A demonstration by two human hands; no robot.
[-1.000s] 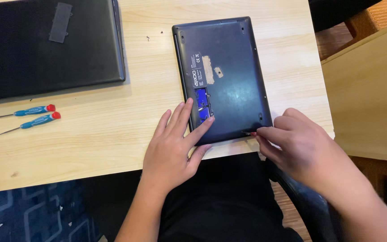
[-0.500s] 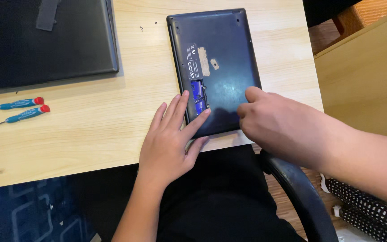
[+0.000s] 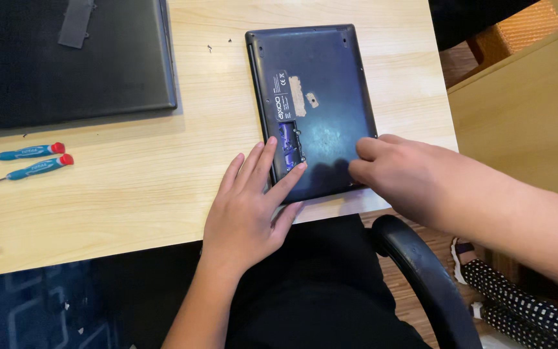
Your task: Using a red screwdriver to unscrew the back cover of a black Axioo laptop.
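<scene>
My left hand [image 3: 248, 210] lies spread flat on the stiff, slick laptop [image 3: 314, 103]; right hand [image 3: 403, 173] curled at its near edge, best grip

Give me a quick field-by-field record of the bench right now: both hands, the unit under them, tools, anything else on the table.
left hand: flat, palm down, fingers spread across the laptop's near left corner
right hand: on the laptop's near right edge, fingers curled
small laptop: dark blue, bottom side up, near end at the table edge
open slot: blue part showing, by the left fingers
screwdrivers: two, blue handles with red caps, lying at the left, untouched
larger laptop: black, closed, far left
table: light wood
chair armrest: black, below the table edge
</scene>
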